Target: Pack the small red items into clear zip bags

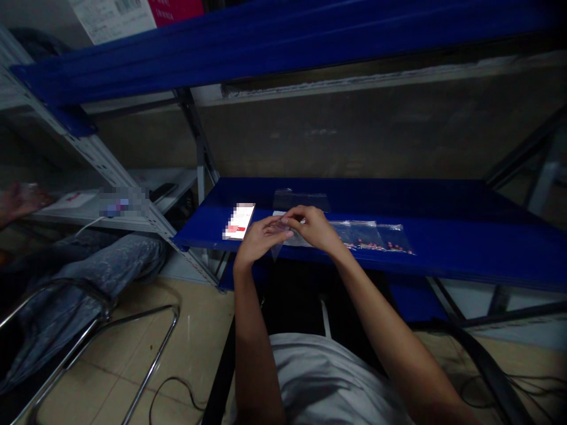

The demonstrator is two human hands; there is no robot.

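Above the front edge of the blue shelf [447, 236], my two hands meet at the fingertips. My left hand [261, 239] is closed around a small clear plastic bag [276, 250], part of which shows below the fingers. My right hand [312, 227] pinches at the same spot; what sits between its fingertips is too small and hidden to name. Just right of my hands lie clear zip bags [383, 236] with small reddish beads [364, 243] inside. A flat, clear bag [303, 200] lies behind my hands. Something white on the shelf is partly covered by them.
A phone [240, 221] with a lit screen lies left of my hands. The rack's upright [101, 165] and upper blue beam [274, 41] frame the space. At left, another person's hand [22, 200] is over a neighbouring shelf, near a metal-framed chair [146, 360].
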